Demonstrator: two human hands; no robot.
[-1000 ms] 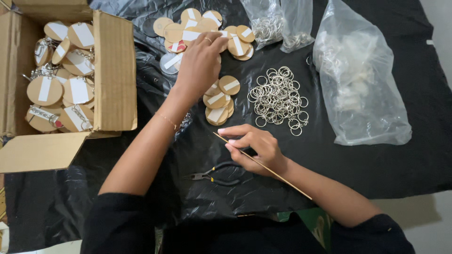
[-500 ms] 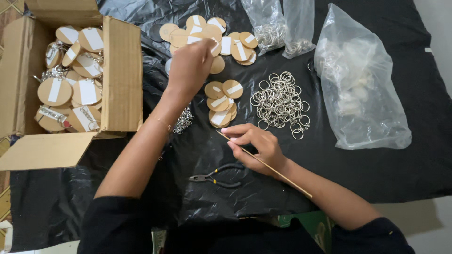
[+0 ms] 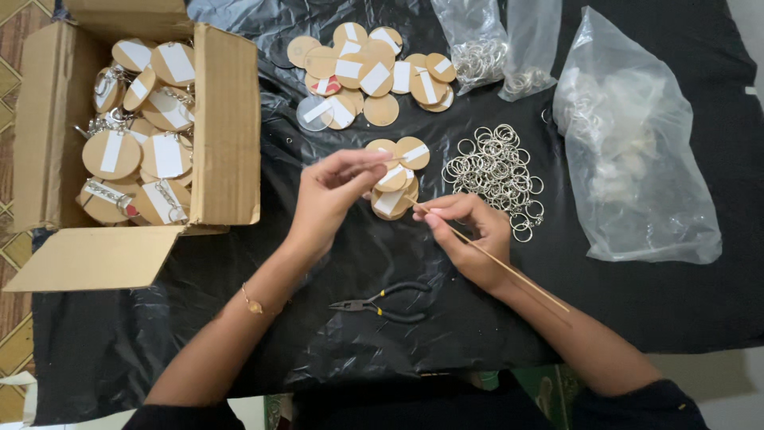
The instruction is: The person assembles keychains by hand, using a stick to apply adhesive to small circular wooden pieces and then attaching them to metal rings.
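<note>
Pinching a round wooden disc [image 3: 380, 157] in my left hand [image 3: 338, 195], fingers closed, I keep it near the thin stick [image 3: 501, 263] my right hand [image 3: 471, 235] grips, handy above the small disc pile [image 3: 394, 189].

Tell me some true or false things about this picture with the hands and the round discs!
1. The right hand holds a thin stick. True.
2. The pliers are in the left hand. False: they lie on the black sheet between the arms.
3. The cardboard box holds round discs. True.
4. The loose rings sit inside the box. False: they lie on the sheet, beside the right hand.
</note>
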